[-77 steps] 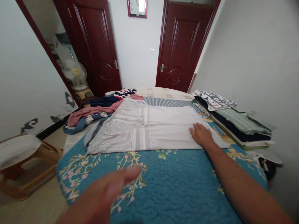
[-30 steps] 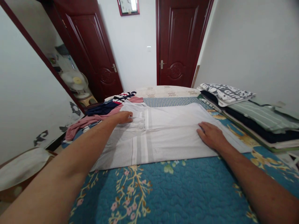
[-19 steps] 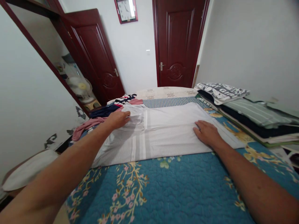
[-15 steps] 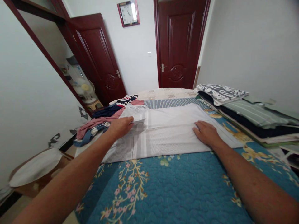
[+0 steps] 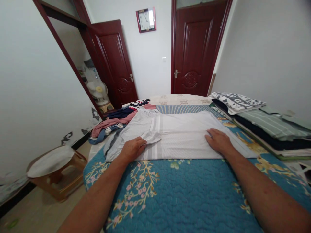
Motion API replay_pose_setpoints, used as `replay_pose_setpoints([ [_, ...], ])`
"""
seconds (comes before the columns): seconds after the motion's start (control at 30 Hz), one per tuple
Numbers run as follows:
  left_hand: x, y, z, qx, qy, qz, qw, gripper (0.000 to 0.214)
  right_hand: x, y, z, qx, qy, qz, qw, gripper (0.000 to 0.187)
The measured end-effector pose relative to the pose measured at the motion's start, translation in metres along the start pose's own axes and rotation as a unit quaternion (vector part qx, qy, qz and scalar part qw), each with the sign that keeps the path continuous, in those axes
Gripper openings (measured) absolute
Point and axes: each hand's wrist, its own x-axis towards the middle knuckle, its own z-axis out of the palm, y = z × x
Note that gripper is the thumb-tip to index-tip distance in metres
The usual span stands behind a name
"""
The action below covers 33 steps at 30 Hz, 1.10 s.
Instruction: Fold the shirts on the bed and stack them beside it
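A white and grey striped shirt (image 5: 179, 129) lies folded lengthwise across the bed, with its sleeve turned back over the body at the left. My left hand (image 5: 133, 149) is closed on the lower edge of that sleeve, fingertips curled on the cloth; the thumb is partly hidden. On the right part of the shirt rests my right hand (image 5: 219, 141), palm down, thumb and fingers apart, touching the fabric without gripping it. Beneath the shirt spreads a teal flowered quilt (image 5: 189, 194).
Folded clothes (image 5: 269, 123) are stacked at the right. A loose heap of clothes (image 5: 116, 118) lies at the bed's left edge. A brown stool (image 5: 60, 181) with a pale top stands on the floor at left. Two dark red doors and a wall clock (image 5: 146, 20) are behind.
My left hand has come down and toward me with the sleeve, which now lies lower on the shirt. My right hand stays on the shirt. The view has turned slightly left.
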Motion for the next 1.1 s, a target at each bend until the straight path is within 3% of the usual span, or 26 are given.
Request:
replay_pose_setpoints([
  [0.17, -0.005, -0.010, -0.006, -0.010, -0.039, 0.043, 0.998, 0.026, 0.001, -0.001, -0.001, -0.010, 0.010, -0.004, 1.000, 0.049],
  [0.5, -0.013, -0.016, -0.013, -0.159, -0.063, 0.020, 0.985, 0.032, 0.003, 0.014, 0.013, -0.015, 0.020, -0.031, 0.999, 0.058],
  [0.6, -0.014, -0.018, -0.016, -0.154, -0.013, -0.014, 0.988, 0.041, 0.006, 0.019, 0.017, -0.020, 0.023, -0.037, 0.999, 0.059],
  [0.7, -0.009, -0.018, -0.016, -0.153, 0.065, -0.026, 0.986, 0.036, 0.005, 0.017, 0.016, -0.032, 0.021, -0.034, 0.999, 0.057],
  [0.83, 0.011, -0.002, 0.001, -0.145, 0.092, 0.024, 0.985, 0.036, 0.004, 0.012, 0.011, -0.038, 0.016, -0.030, 0.999, 0.055],
  [0.97, 0.029, 0.020, 0.031, -0.073, 0.041, 0.066, 0.994, 0.047, 0.003, 0.010, 0.009, -0.031, 0.021, -0.027, 0.999, 0.053],
  [1.1, 0.031, 0.026, 0.046, -0.034, 0.002, 0.046, 0.998, 0.056, 0.002, 0.007, 0.005, -0.023, 0.025, -0.025, 0.999, 0.052],
])
